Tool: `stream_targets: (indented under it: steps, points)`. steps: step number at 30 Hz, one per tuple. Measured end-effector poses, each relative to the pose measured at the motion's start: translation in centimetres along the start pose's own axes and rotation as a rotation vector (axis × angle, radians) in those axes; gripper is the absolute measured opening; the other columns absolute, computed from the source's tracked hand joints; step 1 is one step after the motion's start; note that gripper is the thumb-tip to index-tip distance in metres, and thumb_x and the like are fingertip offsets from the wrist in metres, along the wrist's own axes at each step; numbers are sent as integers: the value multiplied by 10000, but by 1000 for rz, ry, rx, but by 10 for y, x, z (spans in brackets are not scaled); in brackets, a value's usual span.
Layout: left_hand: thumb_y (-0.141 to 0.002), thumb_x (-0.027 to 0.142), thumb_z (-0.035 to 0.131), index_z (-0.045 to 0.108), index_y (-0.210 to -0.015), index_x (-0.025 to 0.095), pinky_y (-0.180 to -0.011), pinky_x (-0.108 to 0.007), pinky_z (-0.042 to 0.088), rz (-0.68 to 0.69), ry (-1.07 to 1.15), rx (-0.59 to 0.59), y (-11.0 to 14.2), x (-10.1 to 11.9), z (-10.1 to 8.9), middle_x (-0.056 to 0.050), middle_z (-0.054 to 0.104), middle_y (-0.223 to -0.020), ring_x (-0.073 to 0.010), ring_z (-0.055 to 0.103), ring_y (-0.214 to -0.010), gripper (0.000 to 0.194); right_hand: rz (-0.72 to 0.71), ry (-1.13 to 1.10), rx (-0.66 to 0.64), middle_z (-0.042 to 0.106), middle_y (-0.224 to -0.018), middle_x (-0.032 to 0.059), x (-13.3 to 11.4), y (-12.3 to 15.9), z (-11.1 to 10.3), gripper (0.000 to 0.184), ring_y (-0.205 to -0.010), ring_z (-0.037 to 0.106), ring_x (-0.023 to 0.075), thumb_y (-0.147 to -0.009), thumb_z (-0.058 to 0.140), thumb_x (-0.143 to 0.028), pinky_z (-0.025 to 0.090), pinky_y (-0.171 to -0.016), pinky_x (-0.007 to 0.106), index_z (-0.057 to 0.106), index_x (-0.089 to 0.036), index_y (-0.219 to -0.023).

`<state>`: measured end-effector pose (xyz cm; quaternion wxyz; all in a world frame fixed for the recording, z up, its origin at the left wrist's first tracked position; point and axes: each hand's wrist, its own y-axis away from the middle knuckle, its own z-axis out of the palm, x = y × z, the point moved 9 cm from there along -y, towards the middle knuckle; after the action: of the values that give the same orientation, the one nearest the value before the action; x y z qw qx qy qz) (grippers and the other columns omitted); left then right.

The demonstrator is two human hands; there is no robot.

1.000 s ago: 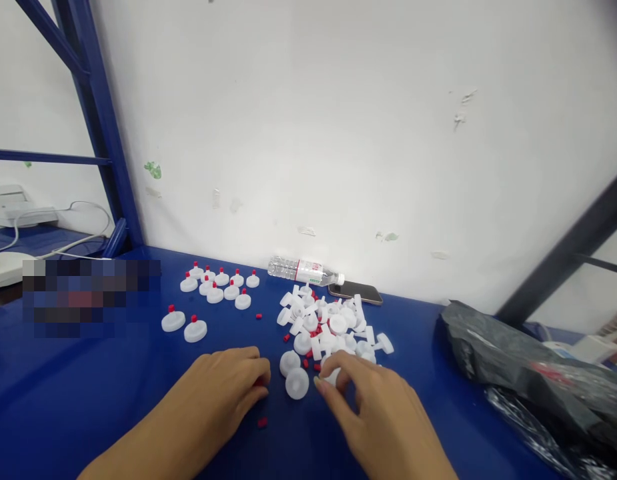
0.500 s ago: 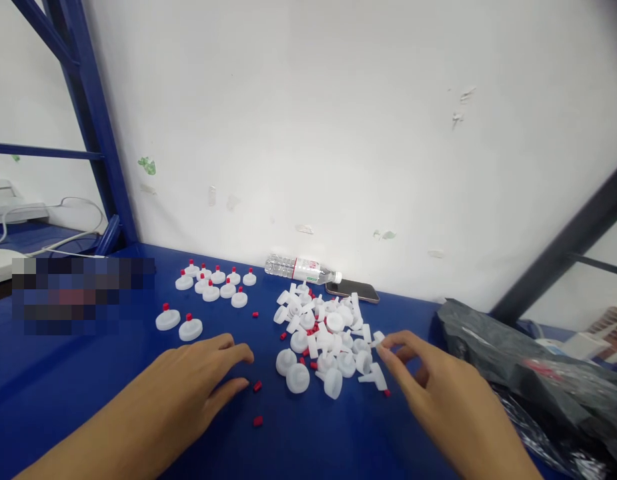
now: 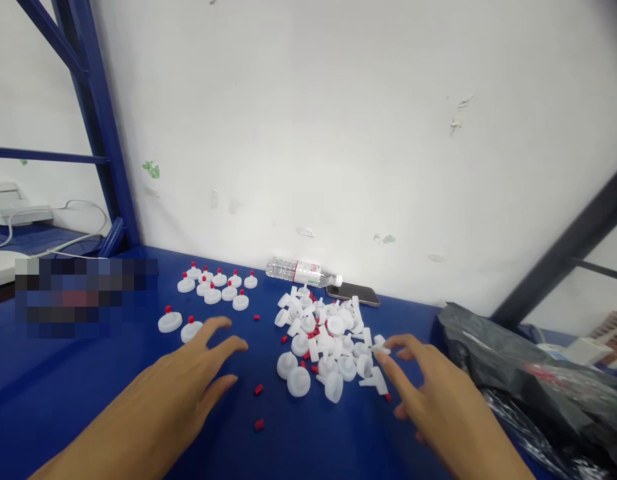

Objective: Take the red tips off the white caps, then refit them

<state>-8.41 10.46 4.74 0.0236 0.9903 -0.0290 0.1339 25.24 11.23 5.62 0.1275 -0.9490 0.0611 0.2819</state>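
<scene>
My left hand (image 3: 188, 377) hovers over the blue table (image 3: 113, 387) with its fingers apart and nothing in them. Its fingertips partly cover a white round lid with a red tip (image 3: 189, 331). Two small red caps, a nearer one (image 3: 259, 425) and a farther one (image 3: 259, 389), lie to the right of that hand. At the right edge of a pile of white plastic parts (image 3: 337, 325), my right hand (image 3: 428, 387) has its thumb and index finger on a white T-shaped plastic piece (image 3: 380, 343). Funnel-like round lids (image 3: 299, 381) and more red caps lie in the pile.
Several white lids with red tips (image 3: 213, 295) stand upright at the left back. A clear bottle (image 3: 304, 272) lies by the wall next to a phone (image 3: 354, 293). Dark plastic bags (image 3: 533, 373) cover the right side. A blue metal post (image 3: 105, 127) rises at the left.
My left hand has let go of a red cap and moved left, its fingers spreading. The right hand has moved right from the near lids to the T-shaped piece, which has turned slightly.
</scene>
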Motion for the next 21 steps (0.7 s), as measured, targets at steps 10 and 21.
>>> stream_targets:
  steps: [10,21]
  points:
    - [-850,137,595,750,-980,277,-816,-339,494,166,56,-228,8,42,37,-21,767,-1073,-247,717,-967,246,-487,72,-92,758,-1077,-10,-95,38,51,291,-603,702,160,-966,698,-302,531,-618,280,718,-355,-1252]
    - [-938,236,541,760,-901,277,-750,-301,458,200,213,-75,0,39,18,22,798,-895,-203,725,-855,226,-502,26,-267,771,-917,-58,-102,53,72,211,-749,757,177,-876,714,-141,453,-626,244,778,-338,-917]
